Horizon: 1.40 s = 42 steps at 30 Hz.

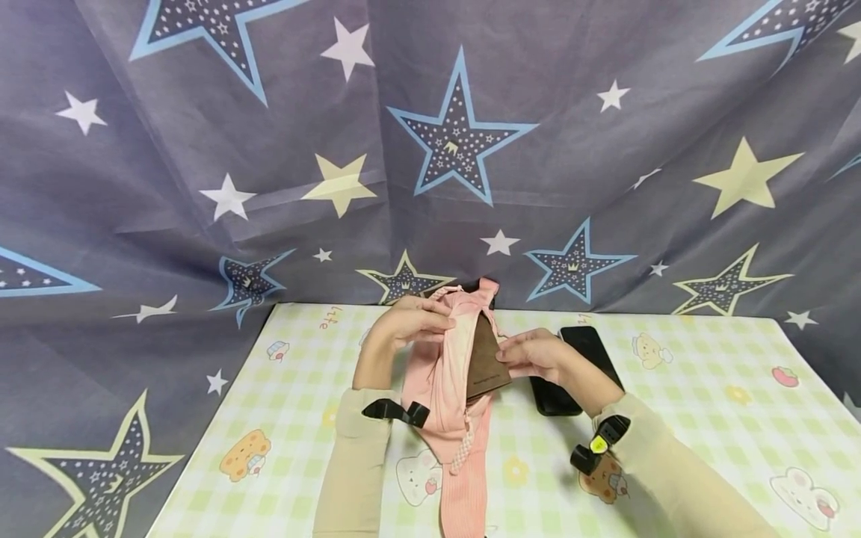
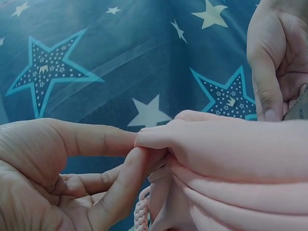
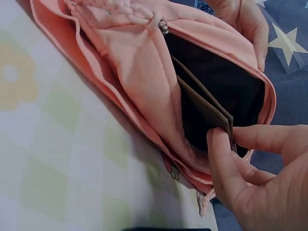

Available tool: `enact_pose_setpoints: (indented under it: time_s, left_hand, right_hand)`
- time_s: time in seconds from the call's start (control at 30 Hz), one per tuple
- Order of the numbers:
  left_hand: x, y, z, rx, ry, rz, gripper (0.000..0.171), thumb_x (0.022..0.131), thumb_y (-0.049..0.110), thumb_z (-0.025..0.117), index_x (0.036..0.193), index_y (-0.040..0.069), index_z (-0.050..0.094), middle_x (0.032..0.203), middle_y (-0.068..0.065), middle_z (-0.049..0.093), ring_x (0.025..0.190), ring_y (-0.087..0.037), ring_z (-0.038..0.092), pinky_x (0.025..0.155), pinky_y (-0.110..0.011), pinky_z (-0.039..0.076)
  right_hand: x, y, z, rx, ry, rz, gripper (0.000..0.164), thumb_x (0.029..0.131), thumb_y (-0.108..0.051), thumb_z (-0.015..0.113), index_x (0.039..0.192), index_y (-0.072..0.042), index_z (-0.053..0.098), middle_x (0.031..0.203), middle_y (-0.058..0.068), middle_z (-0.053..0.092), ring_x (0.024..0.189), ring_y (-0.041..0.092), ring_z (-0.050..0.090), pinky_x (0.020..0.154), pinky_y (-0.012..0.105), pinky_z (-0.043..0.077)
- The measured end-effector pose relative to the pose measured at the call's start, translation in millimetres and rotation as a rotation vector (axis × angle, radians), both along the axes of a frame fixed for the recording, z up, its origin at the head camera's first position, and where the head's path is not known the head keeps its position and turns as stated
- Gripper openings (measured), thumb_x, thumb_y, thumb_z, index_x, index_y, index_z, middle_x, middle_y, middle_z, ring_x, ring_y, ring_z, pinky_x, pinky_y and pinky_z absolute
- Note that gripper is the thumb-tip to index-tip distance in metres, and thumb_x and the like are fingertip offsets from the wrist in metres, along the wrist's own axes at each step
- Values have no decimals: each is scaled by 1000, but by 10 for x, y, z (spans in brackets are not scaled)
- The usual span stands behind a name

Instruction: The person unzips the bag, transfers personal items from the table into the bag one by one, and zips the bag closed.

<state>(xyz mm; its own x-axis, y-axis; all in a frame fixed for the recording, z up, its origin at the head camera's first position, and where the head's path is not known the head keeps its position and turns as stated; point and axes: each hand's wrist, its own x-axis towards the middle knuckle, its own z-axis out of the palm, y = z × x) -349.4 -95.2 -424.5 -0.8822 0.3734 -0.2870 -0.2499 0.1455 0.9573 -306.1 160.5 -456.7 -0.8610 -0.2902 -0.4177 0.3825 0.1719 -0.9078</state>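
Observation:
A pink waist bag stands at the middle of the table, its zipped pocket gaping to a dark lining in the right wrist view. Part of a brown wallet sits inside that opening and part sticks out. My right hand pinches the wallet's edge between thumb and fingers, plain in the right wrist view. With thumb and forefinger, my left hand pinches the bag's pink fabric on the left side of the opening. The wallet's inner end is hidden by the bag.
A black phone lies on the table just right of the bag, partly under my right forearm. The bag's pink strap runs toward the near edge. Behind the green checked tabletop hangs a dark starry curtain.

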Motion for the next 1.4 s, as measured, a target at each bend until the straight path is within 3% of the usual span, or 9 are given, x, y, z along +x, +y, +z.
enact_pose_setpoints:
  time_s: [0.23, 0.53, 0.8, 1.0, 1.4]
  left_hand:
    - [-6, -28, -7, 3, -4, -12, 32, 91, -6, 68, 122, -10, 64, 87, 0, 69, 73, -7, 68, 74, -23, 63]
    - [-2, 2, -14, 17, 7, -12, 37, 91, -6, 66, 127, -13, 61, 89, -1, 69, 74, -8, 70, 77, -25, 63]
    - [4, 9, -20, 6, 11, -1, 33, 92, -4, 67, 124, -11, 62, 88, -1, 69, 73, -8, 70, 75, -23, 63]
    - [7, -1, -18, 11, 3, -11, 32, 93, -3, 67, 124, -10, 63, 88, 0, 68, 73, -7, 69, 75, -23, 63]
    - [13, -8, -2, 32, 7, -23, 28, 93, -4, 65, 121, -11, 62, 86, 1, 68, 76, -8, 70, 79, -25, 63]
  right_hand:
    - [40, -72, 7, -106, -32, 9, 45, 95, 2, 61, 134, 19, 47, 88, -3, 69, 80, 8, 69, 78, 23, 61]
    - [138, -223, -29, -135, -29, -4, 45, 96, 4, 61, 135, 19, 46, 102, 7, 67, 84, 11, 71, 87, 30, 63]
    - [166, -371, -52, -158, -41, -65, 36, 94, 7, 62, 127, 18, 52, 90, 6, 67, 78, 13, 72, 82, 29, 64]
    - [173, -401, -54, -159, -46, -72, 38, 94, 8, 62, 129, 18, 51, 90, 5, 68, 79, 12, 72, 83, 29, 64]
    - [156, -484, -42, -188, -34, -83, 22, 93, 10, 62, 115, 12, 56, 83, 4, 67, 76, 11, 71, 78, 27, 64]
